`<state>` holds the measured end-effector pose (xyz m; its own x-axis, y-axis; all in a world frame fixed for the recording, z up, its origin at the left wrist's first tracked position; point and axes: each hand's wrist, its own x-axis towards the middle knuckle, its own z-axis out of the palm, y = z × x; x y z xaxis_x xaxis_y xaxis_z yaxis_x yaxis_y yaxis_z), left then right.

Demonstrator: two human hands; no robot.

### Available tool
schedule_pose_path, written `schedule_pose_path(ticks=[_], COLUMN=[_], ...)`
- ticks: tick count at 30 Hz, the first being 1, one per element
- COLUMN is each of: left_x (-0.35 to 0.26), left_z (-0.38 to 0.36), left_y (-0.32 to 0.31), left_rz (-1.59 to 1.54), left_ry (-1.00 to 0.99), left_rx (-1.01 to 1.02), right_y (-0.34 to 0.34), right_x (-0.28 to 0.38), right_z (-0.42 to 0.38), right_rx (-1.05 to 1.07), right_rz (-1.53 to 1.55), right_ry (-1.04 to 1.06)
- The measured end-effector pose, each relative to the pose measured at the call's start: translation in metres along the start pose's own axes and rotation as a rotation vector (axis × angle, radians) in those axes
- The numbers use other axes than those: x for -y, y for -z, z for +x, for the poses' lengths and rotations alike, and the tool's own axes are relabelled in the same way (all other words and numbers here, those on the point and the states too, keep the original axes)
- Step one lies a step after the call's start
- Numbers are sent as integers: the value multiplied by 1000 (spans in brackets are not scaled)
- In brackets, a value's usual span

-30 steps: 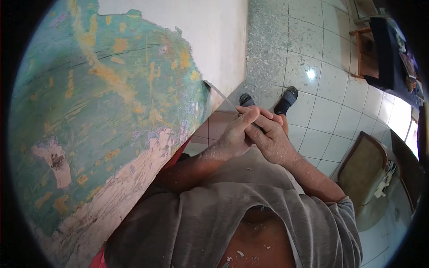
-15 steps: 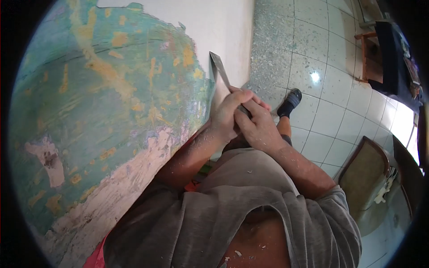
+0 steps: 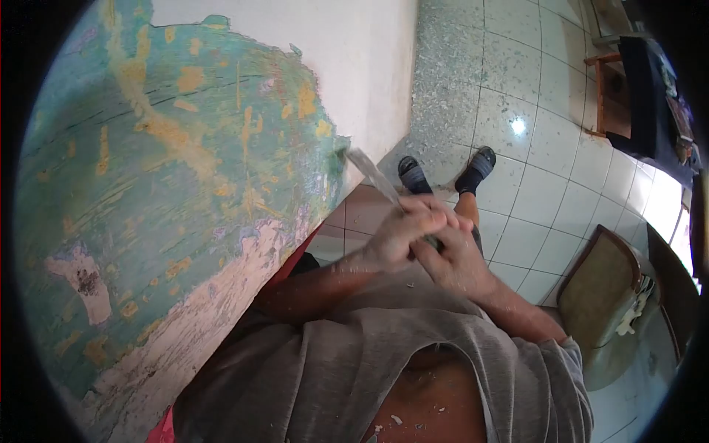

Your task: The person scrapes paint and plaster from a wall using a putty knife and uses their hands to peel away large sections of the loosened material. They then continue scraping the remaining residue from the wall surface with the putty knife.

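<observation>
Both hands are closed around a scraper point(image 3: 374, 177), its long metal blade pointing up and left. The blade tip lies at the border between the green, patchy wall point(image 3: 185, 184) and its white coating point(image 3: 354, 66). My left hand point(image 3: 402, 238) wraps the upper part of the grip, slightly smeared by motion. My right hand point(image 3: 461, 262) closes round the rear of the handle, with fingers overlapping the left ones. Most of the handle is hidden between the palms. White dust and small flakes stick to both forearms.
Paint flakes litter the tiled floor point(image 3: 509, 96) along the wall. My feet in dark sandals point(image 3: 476, 170) stand on the tiles. At the right are a cushioned chair point(image 3: 598, 288) and a dark-covered table point(image 3: 642, 103) beside a wooden stool point(image 3: 605, 88).
Both hands and the scraper have moved down and slightly right, toward my body. The blade tip sits lower along the coating's edge, and my second foot now shows.
</observation>
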<state>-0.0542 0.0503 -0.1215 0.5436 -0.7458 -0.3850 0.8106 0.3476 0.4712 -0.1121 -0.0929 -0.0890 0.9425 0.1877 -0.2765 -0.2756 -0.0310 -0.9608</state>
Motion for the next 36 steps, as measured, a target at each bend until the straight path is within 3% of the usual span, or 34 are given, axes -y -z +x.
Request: schedule_pose_path(ticks=[1,3,4,5,7,9,11,13,14,15,16,18,20,22,23,25,27,29,30,32,33,36], left_x=[-1,-7,-17,-28,-34,-12,4,7,2,1,-5,-2,6,4,3,5,-7,-2,4,2,-2,-3], left_z=[-5,-4,6,19,29,25,10,1,8,11,18,16,12,10,9,8,23,25,18,15,14,26], left_y=[-4,-1,7,16,19,4,-9,-11,0,2,4,-1,-11,-7,3,6,3,-7,-13,-9,-1,6], left_rz=[65,125,-10,-134,-63,3,5,87,-149,-151,-92,-38,29,68,-11,-102,-8,-21,0,27,-30,-57], left_ry=[35,72,81,72,79,47,98,71,9,8,44,101,107,94,35,1,72,54,72,77,18,-20], left_rx=[-2,-10,-130,-244,-194,-98,-145,-138,-193,-195,-238,-288,-183,-142,-162,-189,-332,-331,-268,-211,-226,-285], right_y=[-1,-6,-8,-6,1,12,14,4,6,7,12,23,25,10,9,4,11,29,27,15,14,17], right_x=[-1,-10,-21,-20,-8,4,-3,-13,-17,-20,-20,-7,-2,-9,-13,-22,-23,5,4,-5,-13,-28], right_z=[6,25,38,45,57,31,5,9,22,28,32,27,18,5,17,36,36,32,23,7,19,37], right_rx=[6,-150,-10,-7,-14,-53,-82,-149,-26,101,168,175,165,-104,-96,55,84,155,146,-103,-98,121], right_rz=[1,-292,-54,-56,129,-37,-140,-87,44,172,56,6,-51,-37,-36,94,101,37,35,-149,-150,19], right_ry=[7,269,30,37,-126,-137,142,209,54,-93,-188,-201,-220,231,238,-9,-57,-321,-324,232,237,-47])
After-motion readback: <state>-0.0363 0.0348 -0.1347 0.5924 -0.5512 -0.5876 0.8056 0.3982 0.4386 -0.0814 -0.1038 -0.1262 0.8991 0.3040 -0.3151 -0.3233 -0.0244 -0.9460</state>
